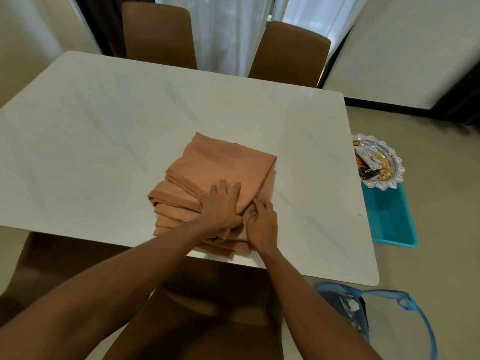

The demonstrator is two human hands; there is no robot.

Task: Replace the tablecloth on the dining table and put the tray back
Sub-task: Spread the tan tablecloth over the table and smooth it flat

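A folded peach-brown tablecloth [223,165] lies on the bare white dining table [104,131], near its front edge. My left hand [220,206] rests flat on the cloth with its fingers spread. My right hand [259,222] pinches a fold of the cloth at its near right corner, touching the left hand. A silver scalloped tray [389,157] with snack packets sits on the floor to the right of the table, partly hidden by the table edge.
Two brown chairs [158,35] stand at the table's far side, and another brown chair [207,307] is below my arms. A turquoise plastic bin [389,219] lies on the floor by the tray. A blue bag [363,307] sits at the front right.
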